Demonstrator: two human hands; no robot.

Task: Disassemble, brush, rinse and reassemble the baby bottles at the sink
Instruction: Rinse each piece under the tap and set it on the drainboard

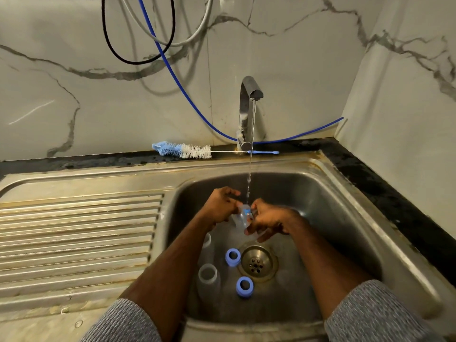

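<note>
Fingers [254,224] of both hands around clear bottle [243,214], mid-basin, under tap stream [249,183]

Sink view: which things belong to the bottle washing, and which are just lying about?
Job:
bottle held under the tap stream by left hand and right hand
two blue rings in the basin
clear bottle in the basin
brush on the ledge
tap

Lying about:
blue hose
black cable
grey cable
</note>
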